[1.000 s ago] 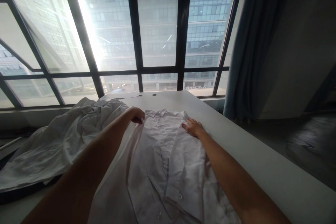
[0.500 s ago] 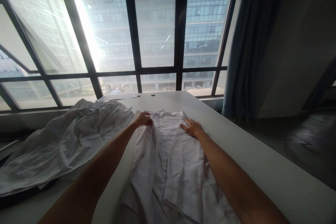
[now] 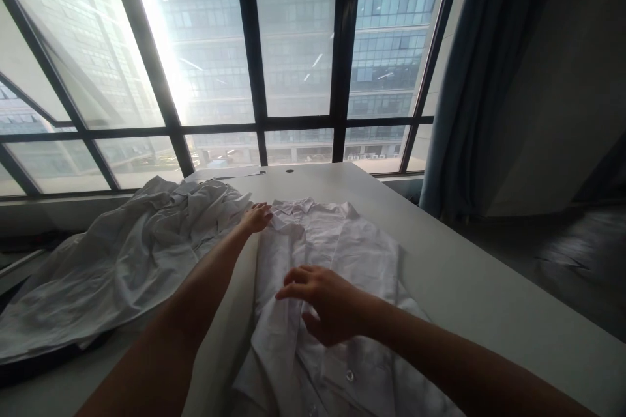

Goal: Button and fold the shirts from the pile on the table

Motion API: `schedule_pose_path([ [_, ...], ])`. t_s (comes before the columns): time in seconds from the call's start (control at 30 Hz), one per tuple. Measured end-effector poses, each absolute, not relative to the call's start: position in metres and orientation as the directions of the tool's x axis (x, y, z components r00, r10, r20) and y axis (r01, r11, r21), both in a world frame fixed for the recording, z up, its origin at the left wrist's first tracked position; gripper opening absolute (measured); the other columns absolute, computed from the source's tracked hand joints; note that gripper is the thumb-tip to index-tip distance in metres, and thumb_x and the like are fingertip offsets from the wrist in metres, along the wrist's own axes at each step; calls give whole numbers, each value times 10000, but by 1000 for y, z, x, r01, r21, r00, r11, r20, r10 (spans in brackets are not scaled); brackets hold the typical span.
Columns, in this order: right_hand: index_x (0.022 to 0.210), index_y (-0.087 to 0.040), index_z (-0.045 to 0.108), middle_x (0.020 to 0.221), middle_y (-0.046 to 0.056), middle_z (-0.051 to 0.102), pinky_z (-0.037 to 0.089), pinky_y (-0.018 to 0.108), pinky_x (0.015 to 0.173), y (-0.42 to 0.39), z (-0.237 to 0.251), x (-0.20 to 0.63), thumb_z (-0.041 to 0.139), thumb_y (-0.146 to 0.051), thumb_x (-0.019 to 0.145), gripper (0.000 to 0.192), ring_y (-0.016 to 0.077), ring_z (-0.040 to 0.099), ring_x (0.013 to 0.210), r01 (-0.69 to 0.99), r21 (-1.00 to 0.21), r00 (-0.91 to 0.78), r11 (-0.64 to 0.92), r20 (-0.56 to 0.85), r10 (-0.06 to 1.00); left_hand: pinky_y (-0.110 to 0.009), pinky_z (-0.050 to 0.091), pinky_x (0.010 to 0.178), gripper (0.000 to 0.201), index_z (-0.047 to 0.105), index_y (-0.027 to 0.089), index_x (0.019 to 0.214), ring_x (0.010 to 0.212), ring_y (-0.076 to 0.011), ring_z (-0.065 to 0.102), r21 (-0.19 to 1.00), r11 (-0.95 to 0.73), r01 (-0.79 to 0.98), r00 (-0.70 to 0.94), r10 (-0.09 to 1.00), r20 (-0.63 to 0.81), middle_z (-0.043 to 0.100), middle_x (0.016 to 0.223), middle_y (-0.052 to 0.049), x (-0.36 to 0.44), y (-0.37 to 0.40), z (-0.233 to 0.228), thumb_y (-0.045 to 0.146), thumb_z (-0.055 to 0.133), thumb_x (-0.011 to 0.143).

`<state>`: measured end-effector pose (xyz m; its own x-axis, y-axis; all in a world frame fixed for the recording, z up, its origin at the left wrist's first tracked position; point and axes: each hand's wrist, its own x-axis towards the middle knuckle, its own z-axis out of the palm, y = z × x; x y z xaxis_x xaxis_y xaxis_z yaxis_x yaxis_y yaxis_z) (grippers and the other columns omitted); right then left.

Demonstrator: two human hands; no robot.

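A white button-up shirt [image 3: 362, 254] lies lengthwise on the white table, collar at the far end and sleeves folded inward over its front. My left hand [image 3: 257, 217] is at the shirt's far left shoulder, its fingers stretched out over the cloth's edge. Over the middle of the shirt is my right hand [image 3: 328, 305], fingers apart and curved to the left, holding nothing. Whether its fingertips touch the left sleeve I cannot tell. A button shows near the lower cuff.
A heap of white garments [image 3: 132, 254] lies on the left. The white table [image 3: 440, 260] runs toward the windows [image 3: 298, 45], with flat white sheets [image 3: 235, 172] at its far end. A blue curtain [image 3: 454, 111] hangs at the right.
My right hand has left the far right shoulder and come nearer and left, over the shirt's middle. My left hand has shifted slightly left and up along the shoulder. The view has tilted a little downward.
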<state>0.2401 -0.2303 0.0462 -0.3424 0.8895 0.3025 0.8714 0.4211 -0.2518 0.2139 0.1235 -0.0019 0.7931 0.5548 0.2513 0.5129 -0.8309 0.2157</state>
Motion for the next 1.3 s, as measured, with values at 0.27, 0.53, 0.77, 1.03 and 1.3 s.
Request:
schedule_pose_path([
  [0.27, 1154, -258, 646, 1193, 66, 641, 486, 346, 815, -239, 3, 210, 559, -249, 940, 232, 189, 590, 934, 863, 19, -451, 505, 480, 753, -431, 267, 1179, 451, 537, 156, 1390, 1455, -276, 317, 219, -805, 552, 797, 586, 148, 431, 1528, -135, 225, 129, -32, 333, 391, 1002],
  [0.53, 929, -171, 608, 1064, 83, 658, 503, 231, 748, -250, 24, 225, 454, -25, 838, 231, 125, 641, 865, 614, -536, -364, 580, 460, 810, -533, 229, 1178, 447, 530, 188, 1398, 1457, -285, 312, 293, -779, 555, 757, 618, 211, 404, 1546, -131, 225, 132, -53, 249, 374, 983],
  [0.77, 1140, -196, 641, 1221, 94, 618, 497, 230, 671, -266, 45, 230, 614, -73, 754, 406, 132, 638, 821, 701, -557, -393, 446, 221, 893, -491, 338, 1138, 378, 614, 162, 1274, 1392, -287, 418, 356, -805, 474, 724, 587, 363, 517, 1450, -155, 220, 128, -47, 240, 445, 945],
  [1.03, 1090, -213, 681, 1226, 81, 621, 491, 255, 699, -261, 23, 220, 613, -198, 849, 251, 137, 631, 827, 863, -154, -424, 481, 296, 856, -403, 474, 1000, 277, 690, 169, 1056, 1060, -245, 618, 362, -897, 255, 731, 424, 535, 664, 1108, -112, 141, 65, -42, 335, 556, 880],
  [1.3, 1028, -206, 704, 1138, 52, 669, 500, 241, 684, -244, 13, 223, 595, -141, 831, 234, 129, 634, 823, 876, -35, -431, 481, 389, 814, -293, 504, 755, 260, 711, 160, 882, 782, -189, 641, 513, -818, 259, 860, 438, 263, 705, 875, -76, 46, -49, 3, 356, 543, 849],
])
